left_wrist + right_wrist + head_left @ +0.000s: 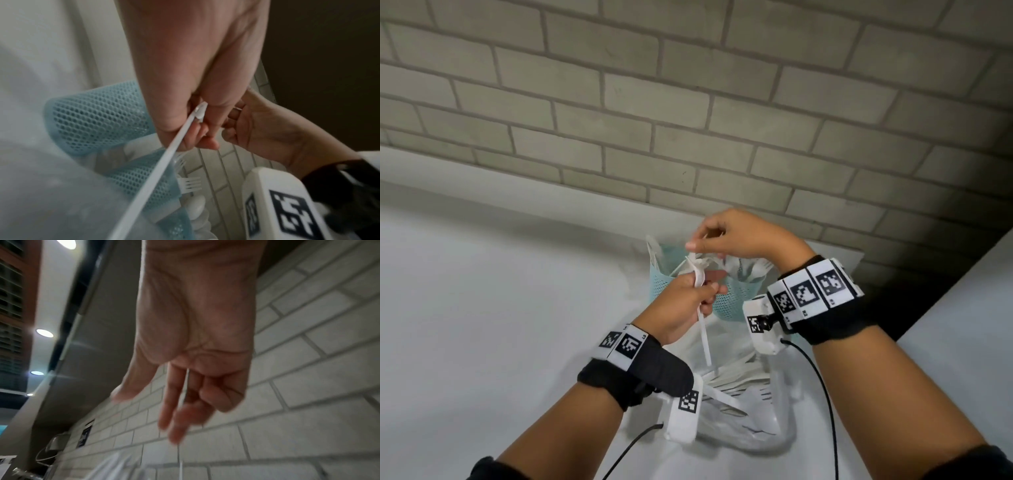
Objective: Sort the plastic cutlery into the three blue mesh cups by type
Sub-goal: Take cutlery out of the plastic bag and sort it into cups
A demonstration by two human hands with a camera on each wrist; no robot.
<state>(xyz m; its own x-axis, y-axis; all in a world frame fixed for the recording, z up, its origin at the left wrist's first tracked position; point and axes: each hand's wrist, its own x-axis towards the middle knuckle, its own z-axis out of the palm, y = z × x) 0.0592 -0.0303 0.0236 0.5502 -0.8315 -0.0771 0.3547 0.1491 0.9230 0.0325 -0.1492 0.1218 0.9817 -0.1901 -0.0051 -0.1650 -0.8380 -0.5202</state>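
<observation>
My left hand (697,296) grips a long white plastic cutlery piece (703,337) by its upper end; its handle slants down toward me. The same hand (185,123) and white piece (164,160) fill the left wrist view. Just above, over the blue mesh cups (726,301), my right hand (710,241) has its fingers curled around a thin white cutlery piece (184,391), seen edge-on, type unclear. White forks (190,185) and a spoon (197,207) stand in the mesh cups (96,116). My right wrist hides part of the cups.
A clear plastic bag (784,435) holding several loose white cutlery pieces (743,380) lies on the white counter (500,308) in front of the cups. A grey brick wall (688,120) rises right behind them. A cable (822,394) trails from my right wrist.
</observation>
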